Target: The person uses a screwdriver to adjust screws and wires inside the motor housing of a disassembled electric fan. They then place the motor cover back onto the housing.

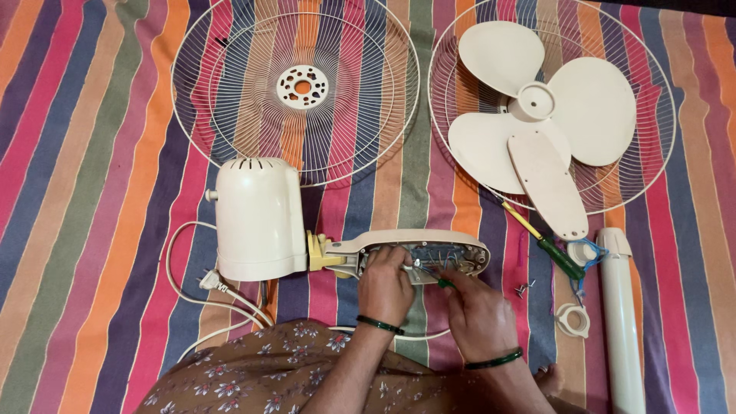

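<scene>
Near the front edge of the striped bedsheet (100, 230), just ahead of the person's lap, an opened fan switch housing (429, 257) lies on its back, its wiring exposed, joined by a yellow hinge piece (320, 253) to the cream motor casing (257, 218) on its left. The housing's left half is steadied by the left hand (386, 287), whose grip is curled over its rim and cavity. A thin green-handled tool (443, 282), seemingly a small screwdriver, is pinched in the right hand (479, 314), its metal tip laid among the wires. The step in hand is judged to be work inside the switch cavity, on a screw or a wire terminal; which one cannot be told, since the fingers cover it. A steady tip held square on the fastener, with the housing kept from rocking, is what the next move appears to call for.

Just right of the housing, loose screws (525, 289) are scattered on the sheet, with a longer yellow-and-green screwdriver (544, 241) lying slantwise beside them. The removed housing cover (548, 184) rests across the three-blade fan blade (537, 103), which sits in the rear grille (552, 100) at the far right. The front grille (295, 88) lies at the far left-centre. A white stand tube (622, 322) runs along the right edge, with two plastic locking nuts (573, 318) near it. The power cord (203, 295) loops at the front left.
</scene>
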